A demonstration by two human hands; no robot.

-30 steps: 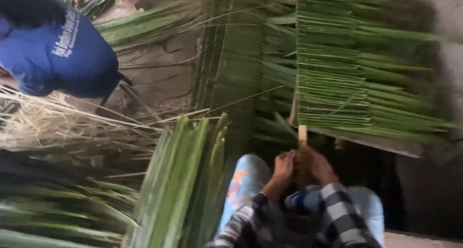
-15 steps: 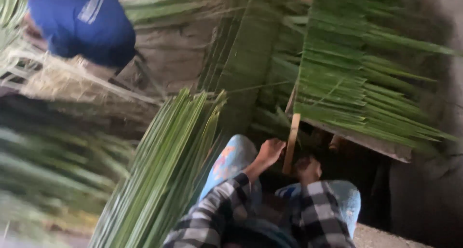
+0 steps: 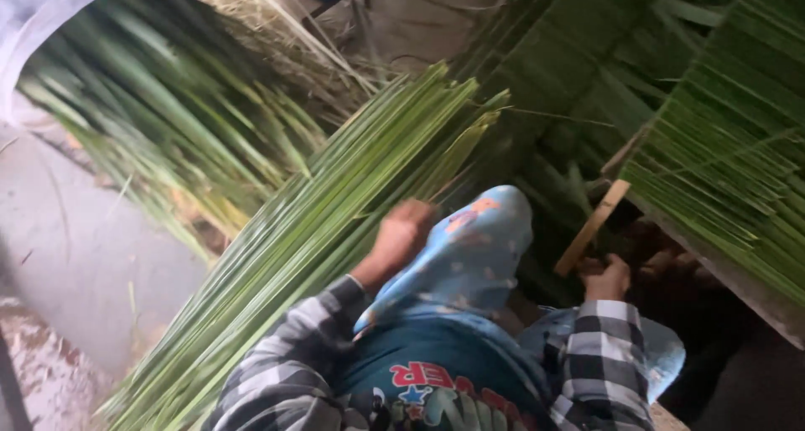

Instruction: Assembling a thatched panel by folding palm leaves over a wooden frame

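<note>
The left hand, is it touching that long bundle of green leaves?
Touching: the head view shows the left hand resting against the bundle of green leaves, with no gap between them.

Leaf bundle point(image 3: 319, 230) left of knee point(image 3: 478, 238); stick point(image 3: 591, 227) right, seemingly under woven mat point(image 3: 729, 146).

The floor point(image 3: 75, 255) at the left is bare grey concrete, smooth and dusty, with a few loose straws lying on it; toward the lower left corner it turns rough and reddish-brown; a heap of long green leaves point(image 3: 168, 121) lies across it at the upper left, darker at its far end; behind that heap sits a tangle of dry pale straw point(image 3: 277, 28); past the straw a grey, stained wall or slab point(image 3: 419, 20) closes the top of the view; a pale curved edge point(image 3: 33, 20) crosses the upper left corner, too blurred to identify; the light is soft and dim, daylight without hard shadows; the right lower corner falls into deep shade.
</note>
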